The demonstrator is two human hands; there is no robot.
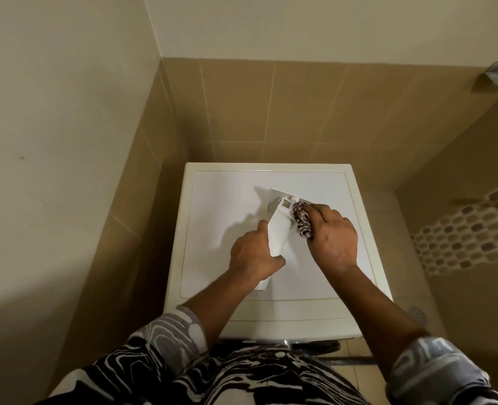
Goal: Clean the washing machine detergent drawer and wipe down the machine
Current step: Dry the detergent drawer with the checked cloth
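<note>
Both hands are busy on top of the washing machine (227, 200). The left hand (253, 254) is wrapped round the white detergent drawer (278, 232), which is out of its slot and lies propped on the lid, apparently to steady it. The right hand (332, 238) clutches a bunched patterned cloth (302, 220) and presses it against the drawer's far end, probably to scrub the compartments there. Wiping the machine itself looks not yet done.

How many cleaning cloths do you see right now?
1: a patterned cloth under the right hand, pressed on the detergent drawer that the left hand holds over the washing machine.
</note>
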